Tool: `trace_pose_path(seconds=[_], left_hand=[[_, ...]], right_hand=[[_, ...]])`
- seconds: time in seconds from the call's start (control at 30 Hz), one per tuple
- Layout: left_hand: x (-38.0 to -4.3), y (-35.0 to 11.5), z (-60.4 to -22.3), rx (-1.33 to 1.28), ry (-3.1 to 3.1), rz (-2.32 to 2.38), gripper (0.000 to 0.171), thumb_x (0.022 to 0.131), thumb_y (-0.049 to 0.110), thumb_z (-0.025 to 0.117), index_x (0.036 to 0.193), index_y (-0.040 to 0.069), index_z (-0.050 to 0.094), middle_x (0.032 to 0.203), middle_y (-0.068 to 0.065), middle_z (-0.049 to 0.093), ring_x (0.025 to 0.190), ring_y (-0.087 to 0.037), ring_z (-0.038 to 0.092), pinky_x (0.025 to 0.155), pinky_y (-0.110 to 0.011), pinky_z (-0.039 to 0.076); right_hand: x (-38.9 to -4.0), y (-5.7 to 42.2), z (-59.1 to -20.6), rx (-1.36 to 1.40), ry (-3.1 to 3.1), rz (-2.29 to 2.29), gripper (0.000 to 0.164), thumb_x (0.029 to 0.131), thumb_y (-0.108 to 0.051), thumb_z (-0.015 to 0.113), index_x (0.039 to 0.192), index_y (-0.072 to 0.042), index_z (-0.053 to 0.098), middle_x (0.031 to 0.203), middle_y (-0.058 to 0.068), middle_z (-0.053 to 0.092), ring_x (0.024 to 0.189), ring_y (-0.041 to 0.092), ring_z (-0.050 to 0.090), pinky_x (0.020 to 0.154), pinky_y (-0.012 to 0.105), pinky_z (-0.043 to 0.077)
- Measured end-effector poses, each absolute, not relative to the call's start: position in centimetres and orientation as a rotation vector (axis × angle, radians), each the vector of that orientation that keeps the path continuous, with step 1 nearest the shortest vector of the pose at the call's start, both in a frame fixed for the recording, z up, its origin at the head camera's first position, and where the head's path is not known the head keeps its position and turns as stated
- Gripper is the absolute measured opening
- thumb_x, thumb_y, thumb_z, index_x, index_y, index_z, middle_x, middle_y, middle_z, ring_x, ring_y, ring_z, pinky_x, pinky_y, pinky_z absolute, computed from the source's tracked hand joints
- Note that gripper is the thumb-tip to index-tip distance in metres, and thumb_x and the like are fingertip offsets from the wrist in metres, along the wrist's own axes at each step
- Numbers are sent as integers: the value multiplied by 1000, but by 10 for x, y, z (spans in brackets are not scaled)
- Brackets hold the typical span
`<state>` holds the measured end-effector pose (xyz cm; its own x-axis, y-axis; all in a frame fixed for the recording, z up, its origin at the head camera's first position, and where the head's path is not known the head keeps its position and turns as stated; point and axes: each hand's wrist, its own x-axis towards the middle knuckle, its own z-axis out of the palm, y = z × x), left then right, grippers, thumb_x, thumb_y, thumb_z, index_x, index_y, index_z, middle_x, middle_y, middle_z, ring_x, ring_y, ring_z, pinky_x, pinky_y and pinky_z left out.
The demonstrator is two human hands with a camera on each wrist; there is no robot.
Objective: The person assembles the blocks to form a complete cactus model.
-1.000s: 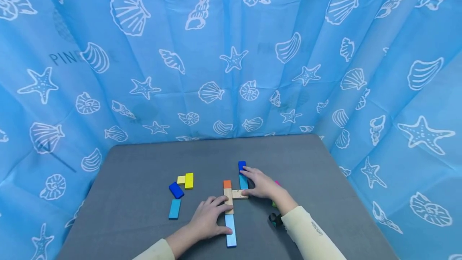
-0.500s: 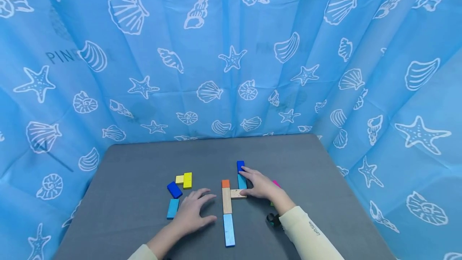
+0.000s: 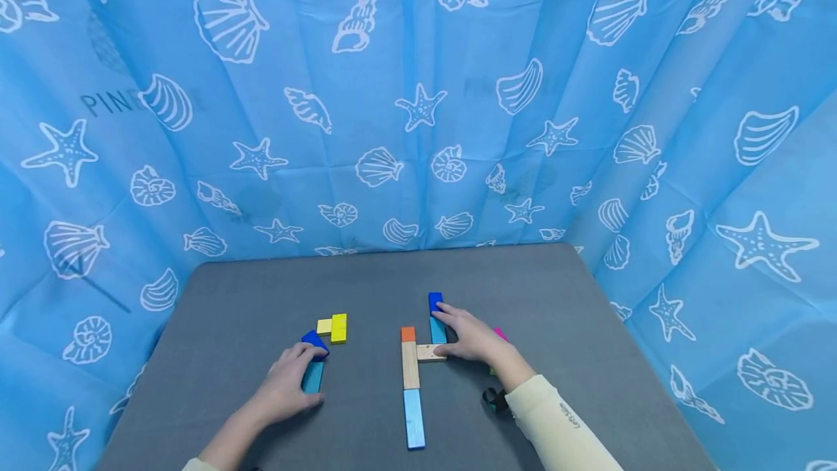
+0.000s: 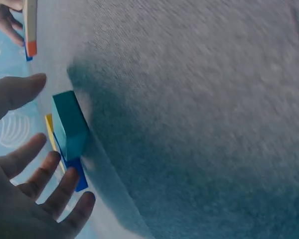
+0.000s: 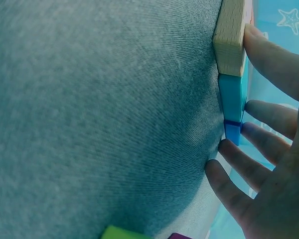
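In the head view, my left hand (image 3: 281, 387) is over a teal block (image 3: 314, 378) at the left, thumb and fingers apart on either side of it. Touching that block's far end is a dark blue block (image 3: 315, 341). My right hand (image 3: 474, 339) rests on the joined blocks: its thumb is on a short wooden block (image 3: 426, 352), its fingertips along another teal block (image 3: 438, 330) and a dark blue block (image 3: 434, 300). The wooden block meets a long wooden block (image 3: 410, 368), which lies between an orange block (image 3: 408, 334) and a light blue block (image 3: 414, 420).
Yellow (image 3: 338, 328) and pale yellow (image 3: 324, 326) blocks lie at the far left of the grey table (image 3: 366, 282). A green block (image 5: 122, 233) and a pink block (image 3: 500, 333) are partly hidden by the right forearm. A small black object (image 3: 494, 400) sits beside the right sleeve. Shell-patterned curtain (image 3: 294, 187) surrounds the table.
My left hand has left the long wooden and light blue blocks and moved left to the teal block. The right hand stays on its blocks.
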<state>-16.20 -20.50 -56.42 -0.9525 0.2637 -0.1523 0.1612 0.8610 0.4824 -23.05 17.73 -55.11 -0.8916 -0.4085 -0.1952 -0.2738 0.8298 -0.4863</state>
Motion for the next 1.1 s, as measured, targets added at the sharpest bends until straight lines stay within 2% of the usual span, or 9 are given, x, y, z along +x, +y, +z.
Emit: trace_pose_path(seconds=[0.23, 0.33, 0.63, 0.77, 0.93, 1.1], left_hand=[[-161, -212, -564, 409, 2697, 808, 66, 72, 3, 81, 134, 15, 61, 143, -6, 49, 126, -31, 48, 97, -56, 44], [-160, -212, -562, 451, 2662, 793, 65, 73, 0, 81, 134, 14, 62, 143, -7, 49, 127, -33, 48, 98, -57, 45], [-161, -215, -563, 468, 2640, 762, 69, 75, 11, 88, 138, 9, 61, 140, -12, 53, 129, -36, 50, 103, -62, 43], [-167, -208, -563, 498, 2642, 823, 70, 73, 20, 91, 135, 8, 62, 135, -8, 54, 123, -31, 53, 101, -58, 45], [-176, -190, -559, 457, 2687, 904, 68, 74, 29, 91, 134, 13, 64, 124, -1, 58, 111, -22, 55, 96, -52, 48], [-193, -163, -553, 404, 2734, 967, 69, 76, 32, 90, 135, 11, 61, 124, -2, 62, 109, -20, 58, 94, -48, 51]], right_hand=[[-230, 178, -551, -518, 2717, -658, 77, 88, -43, 77, 154, -18, 44, 165, 6, 31, 150, 36, 31, 115, 58, 34], [-230, 179, -551, -515, 2720, -654, 77, 88, -42, 77, 154, -17, 45, 165, 6, 31, 150, 36, 31, 115, 58, 34], [-229, 177, -550, -525, 2719, -647, 77, 89, -42, 77, 154, -17, 44, 165, 7, 31, 150, 37, 31, 115, 59, 34], [-229, 176, -549, -537, 2716, -641, 78, 89, -41, 77, 154, -16, 44, 165, 8, 31, 150, 37, 31, 115, 58, 33], [-229, 175, -549, -565, 2714, -638, 78, 89, -41, 76, 154, -14, 43, 165, 10, 31, 149, 39, 32, 115, 59, 34], [-228, 176, -548, -531, 2715, -641, 78, 89, -42, 77, 155, -16, 43, 165, 8, 31, 150, 37, 32, 115, 58, 34]])
